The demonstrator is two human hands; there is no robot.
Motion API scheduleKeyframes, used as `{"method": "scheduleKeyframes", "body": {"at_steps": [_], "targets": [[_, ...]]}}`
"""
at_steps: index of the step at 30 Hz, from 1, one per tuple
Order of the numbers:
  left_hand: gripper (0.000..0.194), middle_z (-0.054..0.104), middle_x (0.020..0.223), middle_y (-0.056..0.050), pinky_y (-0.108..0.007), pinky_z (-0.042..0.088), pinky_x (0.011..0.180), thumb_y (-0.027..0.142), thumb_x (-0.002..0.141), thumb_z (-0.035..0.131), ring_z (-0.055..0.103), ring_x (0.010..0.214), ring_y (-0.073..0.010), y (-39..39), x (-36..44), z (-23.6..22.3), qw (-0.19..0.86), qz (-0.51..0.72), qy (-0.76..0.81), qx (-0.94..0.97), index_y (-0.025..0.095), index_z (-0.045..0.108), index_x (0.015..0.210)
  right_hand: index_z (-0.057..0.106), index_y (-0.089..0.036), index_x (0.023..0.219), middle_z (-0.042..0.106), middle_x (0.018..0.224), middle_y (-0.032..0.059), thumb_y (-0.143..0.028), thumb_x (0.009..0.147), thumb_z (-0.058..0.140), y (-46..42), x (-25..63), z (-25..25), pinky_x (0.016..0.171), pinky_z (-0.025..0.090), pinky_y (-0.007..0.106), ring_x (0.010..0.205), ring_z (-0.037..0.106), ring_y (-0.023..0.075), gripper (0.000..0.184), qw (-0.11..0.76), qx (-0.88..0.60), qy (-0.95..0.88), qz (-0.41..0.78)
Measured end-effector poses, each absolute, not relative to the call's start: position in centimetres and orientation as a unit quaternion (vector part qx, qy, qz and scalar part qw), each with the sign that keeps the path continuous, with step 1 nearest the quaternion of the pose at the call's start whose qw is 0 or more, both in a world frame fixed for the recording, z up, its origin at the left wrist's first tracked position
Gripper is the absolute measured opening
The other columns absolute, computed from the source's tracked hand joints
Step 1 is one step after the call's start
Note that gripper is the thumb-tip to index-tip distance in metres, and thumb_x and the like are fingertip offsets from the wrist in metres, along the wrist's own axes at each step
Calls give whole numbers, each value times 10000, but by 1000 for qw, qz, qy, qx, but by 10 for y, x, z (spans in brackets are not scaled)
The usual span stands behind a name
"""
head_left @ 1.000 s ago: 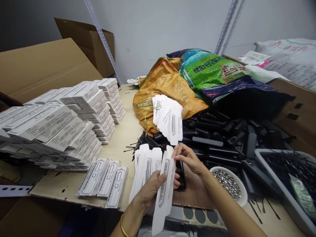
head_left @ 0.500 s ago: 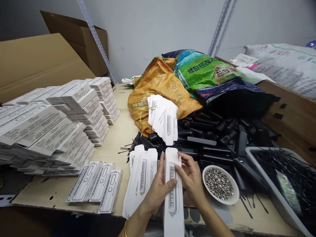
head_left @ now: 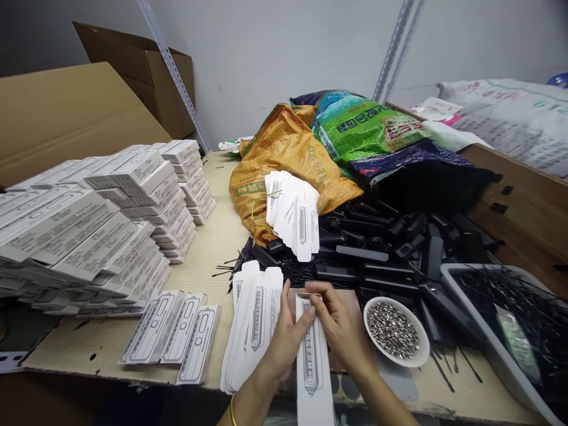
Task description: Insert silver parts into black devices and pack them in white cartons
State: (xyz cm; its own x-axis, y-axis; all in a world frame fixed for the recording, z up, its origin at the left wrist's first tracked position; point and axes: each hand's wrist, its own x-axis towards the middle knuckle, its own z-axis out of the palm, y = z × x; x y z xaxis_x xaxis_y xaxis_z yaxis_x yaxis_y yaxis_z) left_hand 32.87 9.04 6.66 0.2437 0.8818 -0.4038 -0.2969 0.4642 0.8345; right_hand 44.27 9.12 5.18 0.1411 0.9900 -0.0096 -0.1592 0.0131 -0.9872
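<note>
Flap down at the far end of the white box (head_left: pixel 313 376)

The white box lies lengthwise between both hands at the near edge, its near end cut off below. The left hand (head_left: pixel 284 343) holds its left side, thumb on the printed top; the right hand (head_left: pixel 344 331) grips the far right corner, fingers curled over the end, so each grip is narrow and closed around the cardboard. Half a second ago a flap stood up there; now it is folded down, so that end looks closed or nearly so, though the fingers hide whether it is fully tucked in

Just left lie flat cartons (head_left: pixel 255 337), then three boxes (head_left: pixel 199 346) on the worktop (head_left: pixel 217 242). To the right sits a bowl (head_left: pixel 422 354) of metal pieces (head_left: pixel 393 330). Farther off are black handles (head_left: pixel 361 253), a left-hand stack of boxes (head_left: pixel 100 236) and an orange sack (head_left: pixel 288 142)
</note>
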Motion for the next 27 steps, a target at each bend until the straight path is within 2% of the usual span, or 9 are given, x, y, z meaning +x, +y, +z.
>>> {"method": "scheduleKeyframes", "body": {"at_steps": [3, 5, 8, 14, 18, 21, 23, 25, 27], "targets": [[978, 462, 1435, -157, -397, 373, 1076, 385, 809, 700, 459, 1316, -275, 88, 329, 63, 711, 403, 455, 355, 249, 43, 1522, 621, -204, 777, 637, 843, 36, -496, 856, 599, 97, 445, 51, 735, 476, 285, 812, 595, 186, 303, 587, -467, -395, 530], [1034, 564, 1331, -160, -432, 374, 1067, 365, 810, 701, 554, 1215, -276, 85, 329, 59, 690, 385, 463, 401, 235, -37, 1522, 590, -205, 771, 638, 806, 21, -509, 788, 678, 102, 447, 49, 653, 472, 270, 723, 584, 169, 316, 595, -464, -332, 566], [1060, 589, 1297, -158, -449, 346, 1083, 370, 820, 687, 584, 1167, -268, 84, 327, 54, 663, 363, 477, 449, 219, -99, 1516, 601, -195, 783, 629, 732, 5, -541, 742, 709, 102, 447, 42, 531, 424, 240, 573, 527, 134, 366, 569, -457, -281, 623], [1083, 661, 1150, -136, -447, 447, 983, 517, 822, 637, 607, 1117, -293, 97, 324, 56, 678, 329, 481, 448, 185, -132, 1509, 696, -179, 920, 680, 951, 70, -518, 822, 637, 81, 448, 33, 675, 476, 276, 777, 601, 182, 358, 563, -461, -328, 603], [793, 551, 1326, -156, -472, 433, 1001, 536, 919, 445, 534, 1230, -292, 107, 318, 59, 614, 352, 482, 517, 251, 22, 1527, 660, -199, 936, 673, 871, 33, -505, 739, 720, 101, 460, 45, 666, 489, 280, 744, 609, 176, 369, 617, -488, -271, 555], [668, 453, 1436, -131, -525, 308, 1109, 394, 833, 634, 426, 1334, -310, 108, 313, 58, 460, 393, 349, 715, 292, 350, 1429, 599, -201, 834, 641, 747, 4, -538, 722, 706, 121, 464, 56, 611, 489, 285, 644, 590, 162, 371, 653, -507, -242, 508], [581, 522, 1356, -130, -544, 270, 1130, 333, 724, 741, 420, 1332, -326, 107, 312, 59, 347, 445, 302, 768, 252, 513, 1252, 592, -198, 822, 648, 789, 30, -532, 802, 614, 121, 460, 57, 646, 502, 314, 706, 606, 190, 335, 607, -532, -338, 484], [507, 596, 1215, -131, -511, 380, 1067, 331, 707, 740, 526, 1225, -311, 107, 311, 63, 311, 499, 372, 719, 210, 524, 1149, 614, -200, 895, 657, 919, 78, -469, 868, 533, 108, 451, 48, 760, 511, 388, 875, 612, 251, 283, 530, -587, -462, 402], [528, 622, 1131, -135, -439, 492, 946, 360, 735, 696, 621, 1065, -273, 109, 310, 68, 330, 504, 494, 626, 175, 470, 1176, 622, -209, 1047, 629, 1102, 128, -377, 849, 556, 89, 440, 29, 891, 470, 493, 1069, 559, 322, 267, 451, -644, -552, 278]]}}
